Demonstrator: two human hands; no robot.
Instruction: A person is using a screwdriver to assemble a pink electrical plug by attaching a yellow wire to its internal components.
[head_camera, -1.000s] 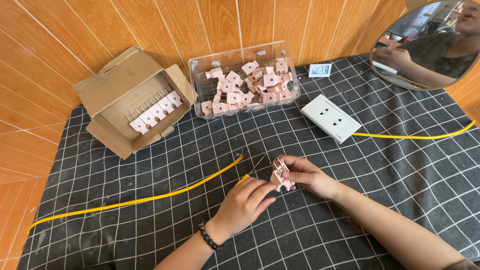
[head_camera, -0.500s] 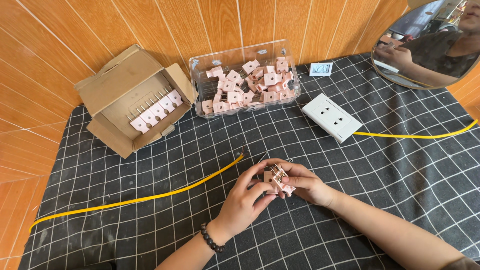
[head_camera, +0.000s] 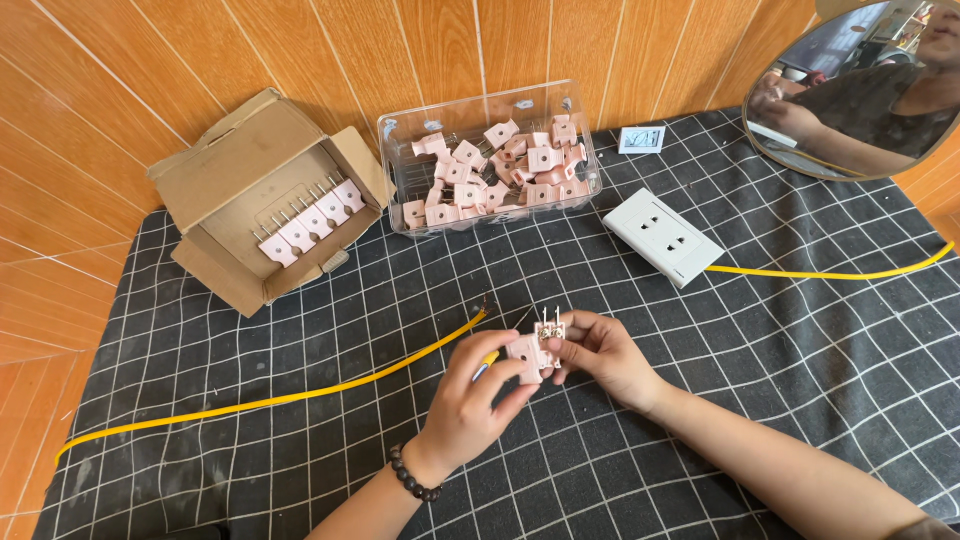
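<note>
Plug (head_camera: 537, 350) now sits gripped between both your hands, left hand (head_camera: 470, 400) and right hand (head_camera: 600, 355), near the table's (head_camera: 780, 380) front edge; your left has closed in, steadying it beside the yellow wire (head_camera: 300, 395).

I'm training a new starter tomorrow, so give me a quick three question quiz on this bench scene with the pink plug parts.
1. True or false: both hands hold the pink plug piece above the cloth.
2. Where do most of the loose pink parts lie? A) cardboard box B) clear plastic tray C) on the white socket
3. What runs from the white socket toward the right edge?

Key
1. True: the left hand and right hand grip it between their fingers.
2. B: the clear plastic tray; the cardboard box holds only one row.
3. A yellow cable.
</note>
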